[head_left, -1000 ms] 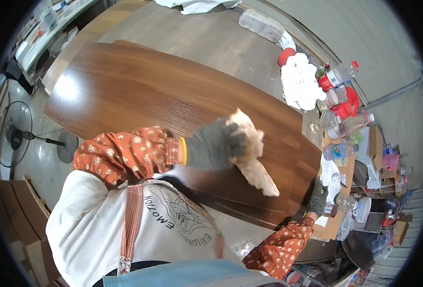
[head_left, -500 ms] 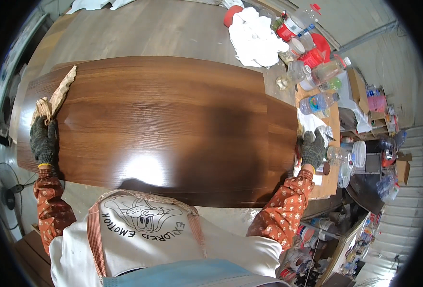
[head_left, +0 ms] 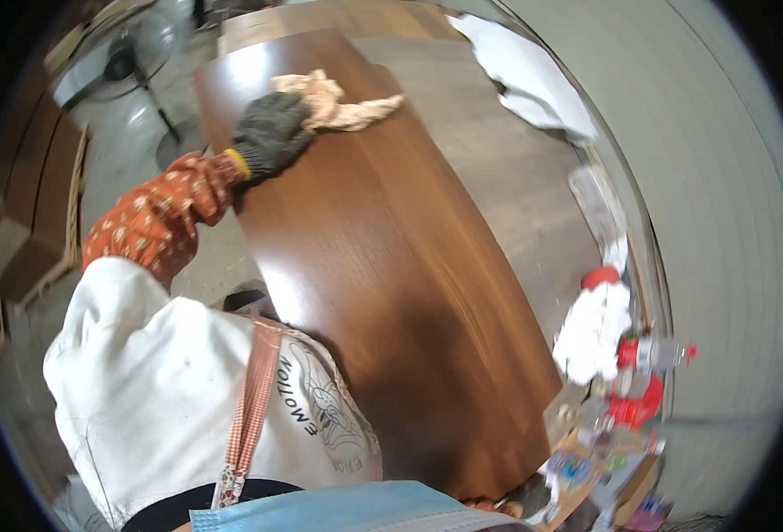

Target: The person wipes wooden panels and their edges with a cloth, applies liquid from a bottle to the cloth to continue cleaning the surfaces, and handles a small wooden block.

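Observation:
My left hand (head_left: 273, 133), in a dark grey knit glove with a yellow cuff edge, presses a crumpled beige rag (head_left: 334, 105) onto the far left end of a glossy brown wood-grain panel (head_left: 382, 239). One strip of the rag trails to the right across the surface. At the lower edge only a bit of patterned orange sleeve (head_left: 496, 507) shows on my right side, by the panel's near right corner. My right hand there is too hidden and blurred to make out.
The panel lies on a larger greyish board (head_left: 489, 160). White cloth (head_left: 593, 332) and several plastic bottles (head_left: 653, 355) crowd the right side. White sheeting (head_left: 533, 75) lies along the far edge. At left stand a fan (head_left: 125, 62) and brown cartons (head_left: 37, 195).
The view has swung to the left, so the panel now runs diagonally. My left hand still has the rag at the panel's end. My right hand has dropped to the lower edge, mostly out of sight.

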{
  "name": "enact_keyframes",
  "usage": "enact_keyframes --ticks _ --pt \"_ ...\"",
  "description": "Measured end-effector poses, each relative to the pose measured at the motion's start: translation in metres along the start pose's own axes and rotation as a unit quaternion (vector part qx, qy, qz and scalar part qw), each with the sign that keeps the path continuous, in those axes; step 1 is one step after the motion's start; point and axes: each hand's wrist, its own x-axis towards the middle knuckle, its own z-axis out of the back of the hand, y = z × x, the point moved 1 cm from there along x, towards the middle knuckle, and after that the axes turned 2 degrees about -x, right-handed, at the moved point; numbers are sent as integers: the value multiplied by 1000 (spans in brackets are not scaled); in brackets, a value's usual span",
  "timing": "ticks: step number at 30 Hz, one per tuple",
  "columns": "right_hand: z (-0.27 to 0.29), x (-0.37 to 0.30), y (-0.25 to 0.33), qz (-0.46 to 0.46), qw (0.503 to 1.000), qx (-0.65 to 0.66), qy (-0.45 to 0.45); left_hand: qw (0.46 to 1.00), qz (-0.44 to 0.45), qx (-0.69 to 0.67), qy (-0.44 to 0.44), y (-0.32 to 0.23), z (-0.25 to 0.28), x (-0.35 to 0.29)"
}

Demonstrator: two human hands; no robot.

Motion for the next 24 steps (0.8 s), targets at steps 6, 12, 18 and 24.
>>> enact_keyframes --ticks 6,12,18,24 --pt "1 -3 85 142 981 135 5 987 -86 -109 76 -78 -10 -9" --pt "4 -20 133 207 945 252 27 897 -375 -198 127 -203 40 0" --pt "17 -64 187 232 896 377 42 883 -396 -236 87 -96 16 -38" --pt "40 -144 279 251 818 512 73 973 -169 -127 91 97 5 -53"
